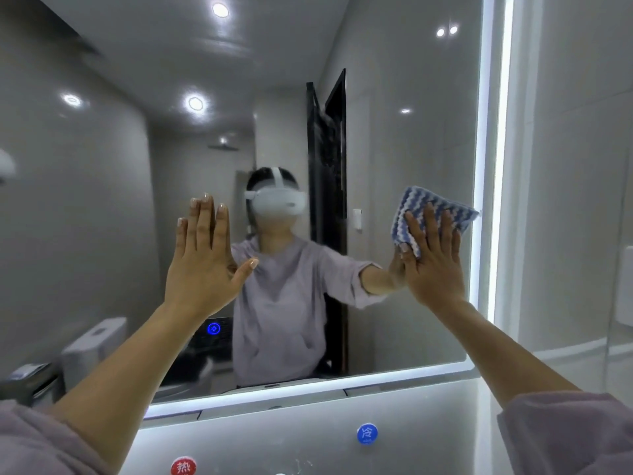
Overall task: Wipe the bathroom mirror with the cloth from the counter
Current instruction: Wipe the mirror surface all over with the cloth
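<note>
Mid-wipe at the bathroom mirror [376, 132]: our right hand [433, 265], fingers straight and spread, presses the blue-and-white striped cloth [428, 207] flat against the glass near its right side, just beside the lit strip [493, 166] along the edge. Our left hand [202, 265] is open too and holds nothing, palm toward the glass left of centre, apparently bracing on it. We judge the wiping to be under way, with the cloth at the right margin at mid-height. The next move, as we read it, calls for steady flat pressure and a sweep across the broad glass between the two hands, with the left hand lifted out of the path.
</note>
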Action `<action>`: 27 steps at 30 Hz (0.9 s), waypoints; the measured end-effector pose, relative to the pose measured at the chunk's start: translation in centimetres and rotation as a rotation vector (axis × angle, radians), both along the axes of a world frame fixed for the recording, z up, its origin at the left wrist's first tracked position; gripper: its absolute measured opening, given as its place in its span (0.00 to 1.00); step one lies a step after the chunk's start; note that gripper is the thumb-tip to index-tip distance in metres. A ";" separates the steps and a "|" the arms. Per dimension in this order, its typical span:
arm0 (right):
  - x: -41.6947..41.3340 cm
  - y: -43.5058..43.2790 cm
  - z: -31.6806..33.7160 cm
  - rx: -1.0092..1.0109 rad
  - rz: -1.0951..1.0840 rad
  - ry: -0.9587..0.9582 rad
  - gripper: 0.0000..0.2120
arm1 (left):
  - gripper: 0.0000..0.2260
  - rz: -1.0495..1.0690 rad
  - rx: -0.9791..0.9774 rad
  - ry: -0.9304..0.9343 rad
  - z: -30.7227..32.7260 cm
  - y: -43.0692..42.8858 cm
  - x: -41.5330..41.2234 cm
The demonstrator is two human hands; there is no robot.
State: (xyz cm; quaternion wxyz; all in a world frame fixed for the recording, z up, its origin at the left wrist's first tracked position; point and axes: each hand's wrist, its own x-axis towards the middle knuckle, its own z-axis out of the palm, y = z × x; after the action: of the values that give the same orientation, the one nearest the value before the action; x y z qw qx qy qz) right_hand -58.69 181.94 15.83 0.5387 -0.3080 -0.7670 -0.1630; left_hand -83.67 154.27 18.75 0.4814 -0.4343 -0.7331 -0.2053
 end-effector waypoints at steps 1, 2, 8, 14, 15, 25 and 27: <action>-0.1 0.1 -0.1 -0.010 -0.004 0.016 0.25 | 0.42 0.000 0.002 0.002 0.0 0.0 0.0; -0.3 0.1 -0.2 -0.017 -0.007 0.030 0.25 | 0.42 0.001 0.004 0.004 -0.1 0.0 -0.1; -1.9 -1.0 -0.6 -0.039 -0.034 0.106 0.27 | 0.42 -0.007 0.019 0.009 -0.3 0.4 -0.4; -4.6 -4.5 -0.1 0.132 0.001 -0.006 0.28 | 0.42 -0.027 0.018 0.021 -0.5 0.5 -0.7; -5.4 -5.3 0.1 0.192 0.020 -0.014 0.29 | 0.42 -0.028 0.017 0.022 -0.5 0.5 -0.7; -11.8 -12.6 2.4 0.268 0.127 -0.245 0.26 | 0.41 -0.032 0.018 0.017 -0.4 0.4 -0.6; -12.0 -12.9 2.6 0.253 0.108 -0.274 0.27 | 0.41 -0.024 0.015 0.015 -0.4 0.4 -0.7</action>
State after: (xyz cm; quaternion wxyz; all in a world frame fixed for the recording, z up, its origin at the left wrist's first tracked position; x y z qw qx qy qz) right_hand -70.65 169.02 18.41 0.4717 -0.1713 -0.8220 -0.2693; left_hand -84.35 154.70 18.36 0.4876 -0.4408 -0.7228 -0.2133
